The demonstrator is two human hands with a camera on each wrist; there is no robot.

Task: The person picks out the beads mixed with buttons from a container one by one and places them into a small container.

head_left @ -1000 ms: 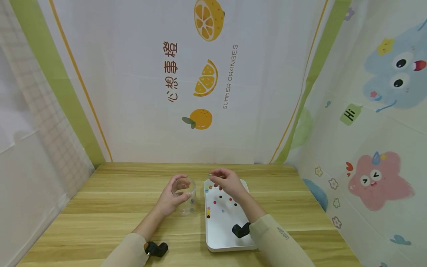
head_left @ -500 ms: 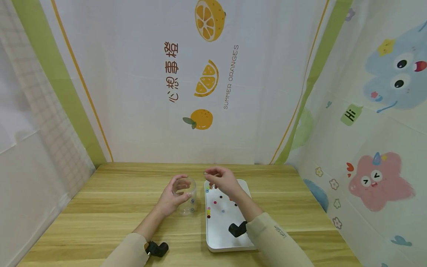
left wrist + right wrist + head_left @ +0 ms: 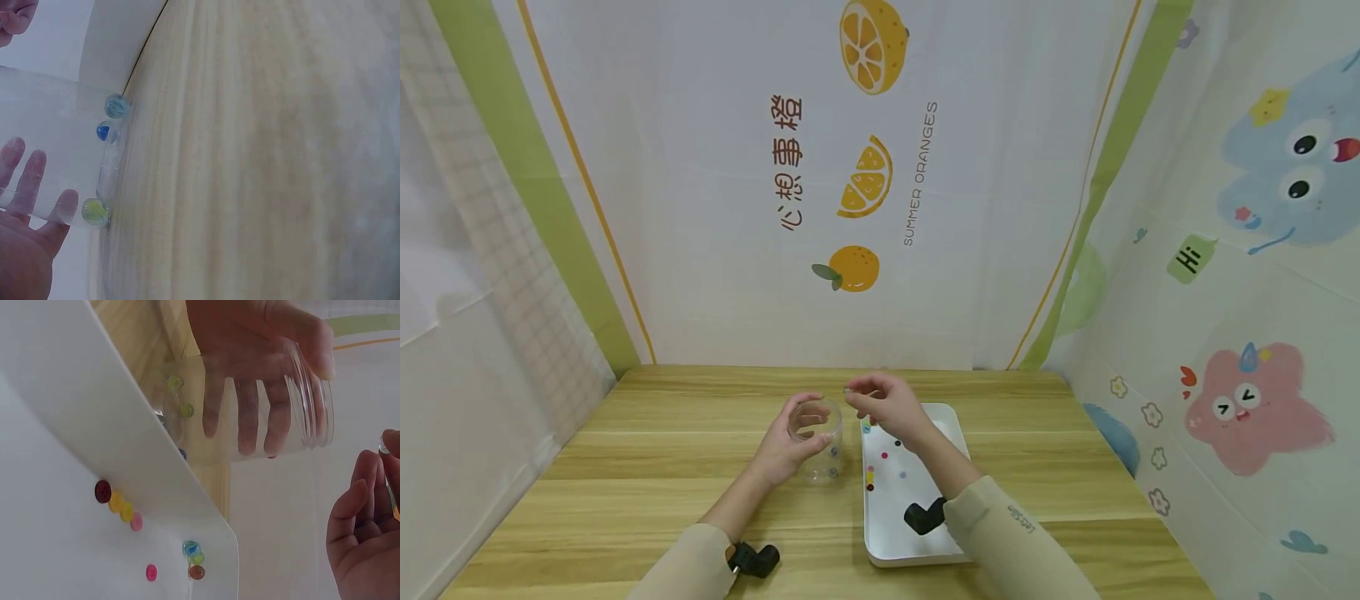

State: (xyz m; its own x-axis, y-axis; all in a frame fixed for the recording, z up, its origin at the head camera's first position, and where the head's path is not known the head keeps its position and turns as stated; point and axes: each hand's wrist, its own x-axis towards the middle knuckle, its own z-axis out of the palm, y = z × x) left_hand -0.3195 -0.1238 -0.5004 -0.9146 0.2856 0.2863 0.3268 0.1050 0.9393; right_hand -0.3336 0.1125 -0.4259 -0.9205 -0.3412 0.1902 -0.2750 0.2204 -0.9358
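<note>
My left hand (image 3: 778, 448) grips a clear jar (image 3: 817, 473) that stands on the table, fingers wrapped round its side near the open rim. Several glass marbles lie at the jar's bottom, among them a yellow-green marble (image 3: 95, 212) and a teal marble (image 3: 116, 106). Just right of the rim and slightly above it, my right hand (image 3: 889, 412) pinches a small clear marble (image 3: 382, 445) between thumb and fingertip. Beneath the right forearm lies a white tray (image 3: 887, 529). It holds several buttons, such as a dark red button (image 3: 103, 492), and a blue marble (image 3: 191, 548) in a corner.
The wooden table (image 3: 647, 475) extends on both sides of the jar and tray. A white curtain (image 3: 715, 292) with printed oranges hangs behind its far edge. Black wrist cameras, one the left camera (image 3: 756, 560), stick out from both sleeves.
My right hand has moved left from over the tray toward the jar's rim, still pinching the marble. The left hand and jar have stayed in place.
</note>
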